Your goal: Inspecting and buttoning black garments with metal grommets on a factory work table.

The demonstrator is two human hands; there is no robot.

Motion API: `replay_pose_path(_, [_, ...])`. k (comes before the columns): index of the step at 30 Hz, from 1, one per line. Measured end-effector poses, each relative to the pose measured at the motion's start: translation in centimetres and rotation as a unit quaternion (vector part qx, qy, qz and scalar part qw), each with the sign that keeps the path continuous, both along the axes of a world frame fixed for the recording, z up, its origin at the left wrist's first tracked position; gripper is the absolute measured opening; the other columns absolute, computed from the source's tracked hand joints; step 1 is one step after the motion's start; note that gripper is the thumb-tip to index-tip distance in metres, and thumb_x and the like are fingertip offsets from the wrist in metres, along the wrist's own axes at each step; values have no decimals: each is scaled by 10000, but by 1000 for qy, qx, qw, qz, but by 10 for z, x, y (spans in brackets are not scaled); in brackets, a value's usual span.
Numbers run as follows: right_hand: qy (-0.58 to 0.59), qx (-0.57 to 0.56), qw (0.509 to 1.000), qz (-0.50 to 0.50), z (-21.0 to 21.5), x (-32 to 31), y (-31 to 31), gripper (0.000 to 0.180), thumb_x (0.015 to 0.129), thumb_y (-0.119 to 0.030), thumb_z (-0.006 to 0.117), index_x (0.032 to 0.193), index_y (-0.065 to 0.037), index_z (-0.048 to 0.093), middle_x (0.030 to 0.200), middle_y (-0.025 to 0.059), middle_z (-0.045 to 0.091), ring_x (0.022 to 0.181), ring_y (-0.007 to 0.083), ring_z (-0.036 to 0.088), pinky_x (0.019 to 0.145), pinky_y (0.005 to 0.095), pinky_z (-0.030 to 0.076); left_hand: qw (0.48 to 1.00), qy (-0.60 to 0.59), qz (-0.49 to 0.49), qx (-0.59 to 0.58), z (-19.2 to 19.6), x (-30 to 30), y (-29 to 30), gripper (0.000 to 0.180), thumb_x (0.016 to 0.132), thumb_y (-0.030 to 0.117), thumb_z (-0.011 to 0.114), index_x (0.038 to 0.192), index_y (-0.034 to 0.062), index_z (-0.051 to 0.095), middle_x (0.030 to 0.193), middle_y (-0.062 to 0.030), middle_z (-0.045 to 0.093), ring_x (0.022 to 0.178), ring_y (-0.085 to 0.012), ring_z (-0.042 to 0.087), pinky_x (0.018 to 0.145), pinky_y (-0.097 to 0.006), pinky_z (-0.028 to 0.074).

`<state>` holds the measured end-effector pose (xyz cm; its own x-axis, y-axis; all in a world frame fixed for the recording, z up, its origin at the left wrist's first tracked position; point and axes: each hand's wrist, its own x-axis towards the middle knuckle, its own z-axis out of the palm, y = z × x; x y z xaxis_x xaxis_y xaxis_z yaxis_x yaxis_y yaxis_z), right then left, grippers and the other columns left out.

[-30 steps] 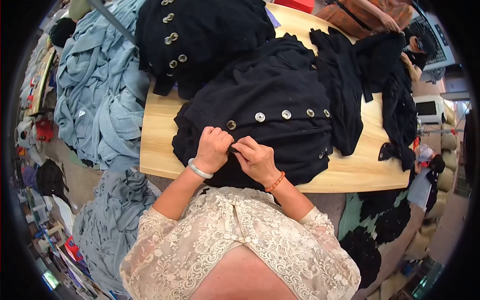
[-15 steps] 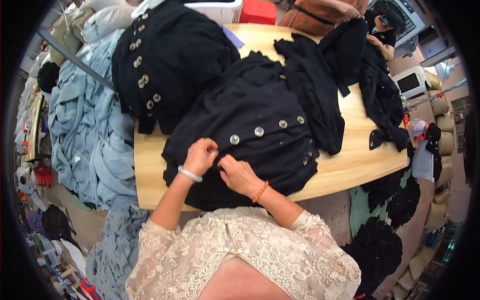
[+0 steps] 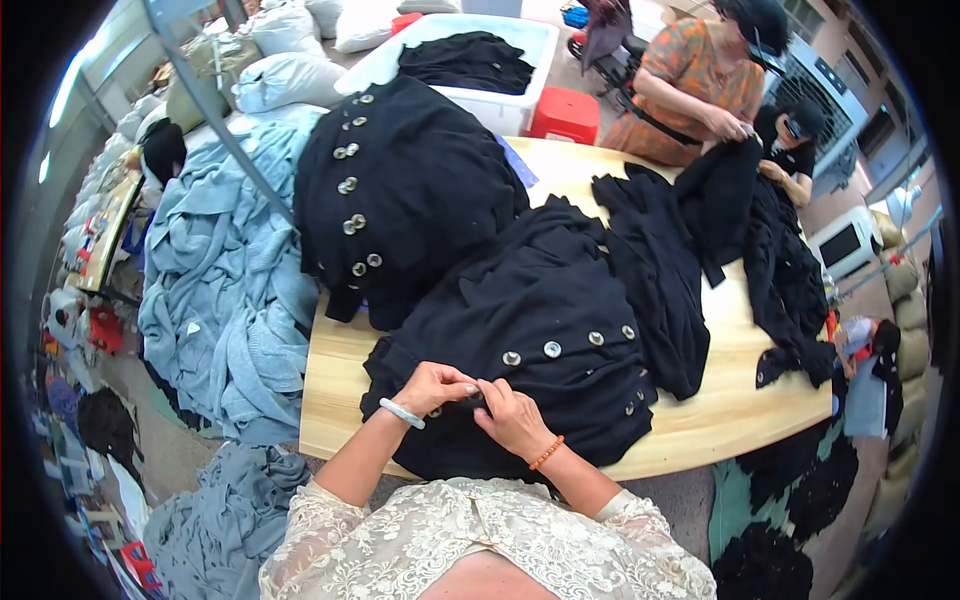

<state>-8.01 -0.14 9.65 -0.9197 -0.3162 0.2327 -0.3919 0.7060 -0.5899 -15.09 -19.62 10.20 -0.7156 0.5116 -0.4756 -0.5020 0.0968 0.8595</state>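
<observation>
Left grip [image 3: 432, 388] + right grip [image 3: 512, 418]: adjacent | over 1 black garment [image 3: 530, 285] | 4-button row [image 3: 552, 349]

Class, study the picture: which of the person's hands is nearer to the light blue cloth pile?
Left. The left hand is right of the light blue cloth pile, over the black garment; the right hand is farther right, beside the left.

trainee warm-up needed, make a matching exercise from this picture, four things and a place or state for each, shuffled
1. left hand
2. right hand
3. black garment under the hands
4. light blue fabric heap

A. shows a row of round buttons
B. orange beaded bracelet at its wrist
C. left of the wooden table
D. pale bangle at its wrist

Pairs: 1-D, 2-B, 3-A, 4-C
</observation>
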Motion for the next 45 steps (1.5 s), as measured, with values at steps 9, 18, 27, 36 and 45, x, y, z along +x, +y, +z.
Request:
replay_pose_path(9, [-40,15,999,25,2,-9,0,269,848,-173,635,1069,-36,567,924,145,582,712,341,647,622,433,538,860,467,-71,-192,-4,24,2,242,774,4,613,1004,-16,683,928,-166,655,914,-346,632,822,-411,514])
replay_pose_path(18, [-38,-9,993,109,17,-17,6,224,790,1,600,1012,-18,624,859,133,586,693,344,635,605,414,519,902,380,-70,-193,-3,22,0,200,787,47,569,938,9,695,905,-167,675,877,-358,650,802,-413,521])
replay_pose_path(27, [-84,38,996,-10,26,0,32,131,880,-214,659,949,-105,641,925,92,630,713,349,649,643,443,517,860,443,-18,-252,2,14,-23,205,763,225,766,825,45,692,792,-131,669,742,-301,664,645,-357,522])
replay_pose_path(36, [-4,-1,997,-76,5,15,42,125,798,-81,675,914,-66,631,879,71,572,678,273,648,593,381,520,811,562,-19,-159,0,13,59,262,778,-2,704,1032,20,646,975,-114,624,886,-296,600,777,-370,501])
replay_pose_path(45, [-31,-6,995,-90,5,13,44,184,800,-81,683,928,-55,554,874,117,567,705,316,648,616,421,523,980,159,-74,-90,-15,-12,78,103,838,26,727,911,-7,661,808,0,661,715,-48,596,677,-196,508])
